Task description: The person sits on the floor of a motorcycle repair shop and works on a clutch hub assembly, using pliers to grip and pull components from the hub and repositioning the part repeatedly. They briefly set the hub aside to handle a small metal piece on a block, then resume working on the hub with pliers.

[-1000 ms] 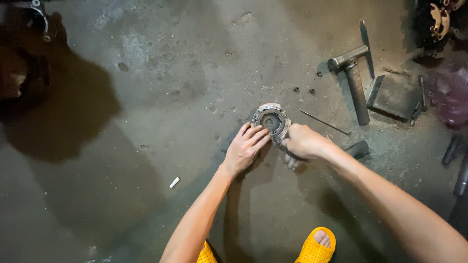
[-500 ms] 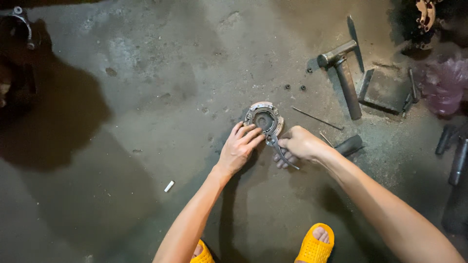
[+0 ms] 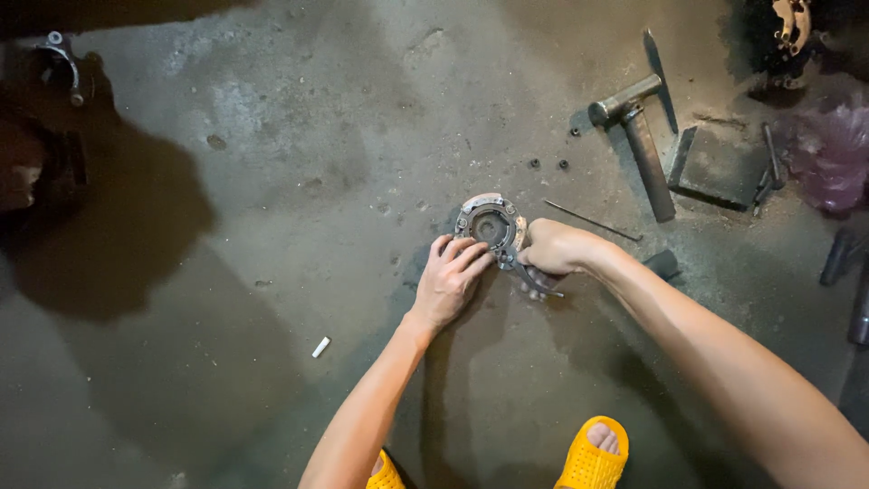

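The stained concrete floor (image 3: 272, 181) spread out around both hands, with a heavy metal hammer (image 3: 641, 136) lying well beyond the right hand and a pair of yellow sandals (image 3: 590, 457) back near the person's feet. Just ahead of the hands sat a round metal housing (image 3: 490, 223) on the floor, the left hand (image 3: 450, 281) resting half-curled with its fingertips touching the rim. The right hand (image 3: 554, 246), just beside it, was closed around dark pliers (image 3: 525, 274) whose tips met the ring.
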